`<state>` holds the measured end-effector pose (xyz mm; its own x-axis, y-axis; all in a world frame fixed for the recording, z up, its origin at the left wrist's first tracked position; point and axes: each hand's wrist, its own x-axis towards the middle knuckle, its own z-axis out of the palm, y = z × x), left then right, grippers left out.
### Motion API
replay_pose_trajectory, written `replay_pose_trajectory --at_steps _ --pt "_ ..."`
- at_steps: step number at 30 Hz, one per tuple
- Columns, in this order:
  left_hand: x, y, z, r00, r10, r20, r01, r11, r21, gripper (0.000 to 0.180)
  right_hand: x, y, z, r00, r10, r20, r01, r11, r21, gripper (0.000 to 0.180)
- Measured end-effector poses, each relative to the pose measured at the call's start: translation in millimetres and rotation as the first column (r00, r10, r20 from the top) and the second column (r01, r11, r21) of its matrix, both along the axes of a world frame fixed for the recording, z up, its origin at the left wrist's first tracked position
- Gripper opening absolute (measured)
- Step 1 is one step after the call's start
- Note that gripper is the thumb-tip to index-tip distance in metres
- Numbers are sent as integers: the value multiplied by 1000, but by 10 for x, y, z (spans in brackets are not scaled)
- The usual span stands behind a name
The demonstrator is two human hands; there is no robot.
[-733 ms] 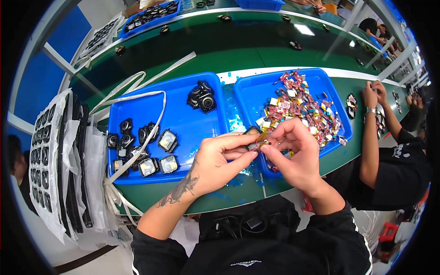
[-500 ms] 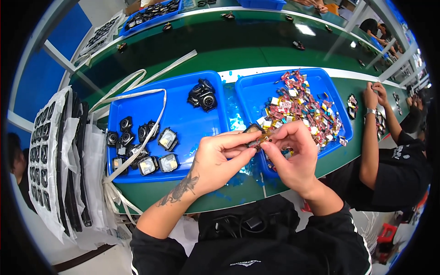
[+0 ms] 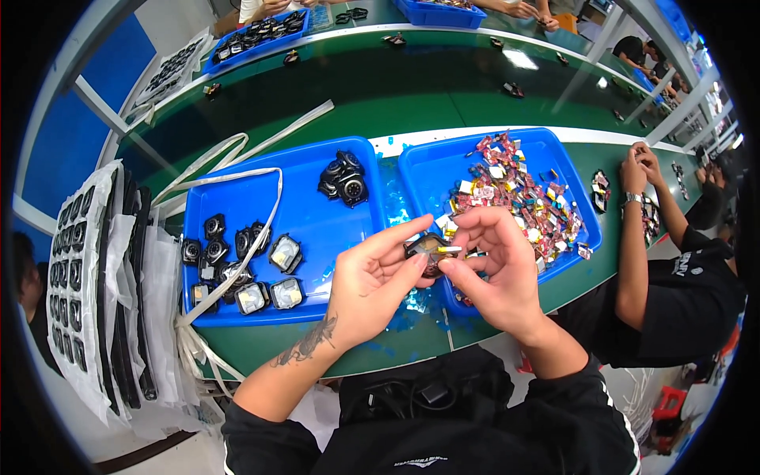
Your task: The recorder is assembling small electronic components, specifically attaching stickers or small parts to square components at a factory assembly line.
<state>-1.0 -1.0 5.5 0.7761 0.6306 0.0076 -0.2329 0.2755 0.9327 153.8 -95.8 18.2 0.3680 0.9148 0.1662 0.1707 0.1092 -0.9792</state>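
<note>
I see my left hand (image 3: 372, 281) and right hand (image 3: 495, 269) both pinching one small dark part (image 3: 427, 247), held above the gap between two blue trays (image 3: 317, 214); its detail looks unclear.

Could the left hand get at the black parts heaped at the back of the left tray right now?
Probably not at once: the left hand is shut on the small part. The heap itself lies uncovered in the left tray.
</note>
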Motion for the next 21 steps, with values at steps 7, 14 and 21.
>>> replay_pose_trajectory --at_steps 7,14,21 --pt "5 -20 -58 998 55 11 -55 998 -19 27 -5 -26 77 969 52 243 -53 999 -3 42" --pt "27 -38 -50 997 65 -34 -67 996 -58 24 -32 54 47 993 20 121 -15 999 -38 38" --pt "25 -28 -72 997 72 -7 -72 992 -104 25 -20 54 62 976 105 193 -73 983 -168 31"
